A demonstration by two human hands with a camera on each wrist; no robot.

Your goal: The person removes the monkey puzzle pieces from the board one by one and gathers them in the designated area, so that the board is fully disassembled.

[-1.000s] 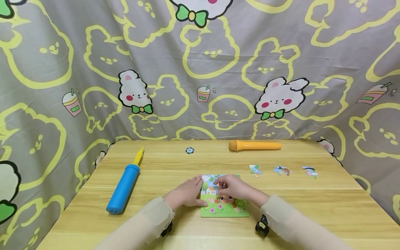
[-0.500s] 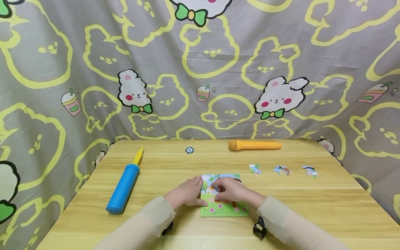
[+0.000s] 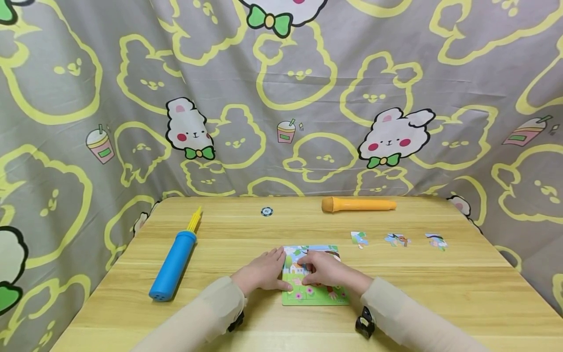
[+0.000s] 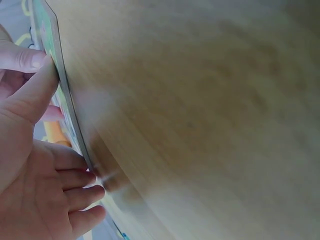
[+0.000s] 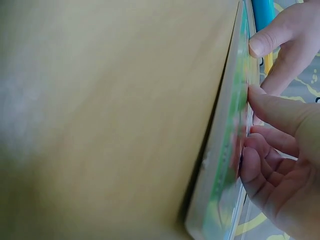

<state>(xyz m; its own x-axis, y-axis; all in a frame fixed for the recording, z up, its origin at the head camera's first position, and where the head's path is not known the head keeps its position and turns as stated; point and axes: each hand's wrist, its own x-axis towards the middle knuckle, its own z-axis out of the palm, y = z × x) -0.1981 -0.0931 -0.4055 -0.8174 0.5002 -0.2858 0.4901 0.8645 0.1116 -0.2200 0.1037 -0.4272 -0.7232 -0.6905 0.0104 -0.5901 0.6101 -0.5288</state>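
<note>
A square picture puzzle (image 3: 318, 299) with a green lower border, a house and a brown cartoon animal lies flat in front of me. My left hand (image 3: 263, 270) steadies its left side, fingers extended along the edge and thumb lying over the lower left corner. Over the middle of the picture, my right hand (image 3: 327, 269) is bent down, thumb and index finger spread about a puzzle piece that the hand mostly hides. In the right wrist view the fingertips (image 5: 253, 92) meet the picture surface, with the other fingers curled beside them.
Three loose puzzle pieces (image 3: 398, 240) lie in a row to the right of the board. A blue hand pump (image 3: 173, 266) with a yellow nozzle is at left. Toward the back edge are a round chip (image 3: 267, 211) and an orange toy microphone (image 3: 358, 205). Patterned curtain hangs behind.
My right hand has come down and slightly left over the puzzle, its thumb lower on the picture, covering the animal's face. The left hand stays at the left edge.
</note>
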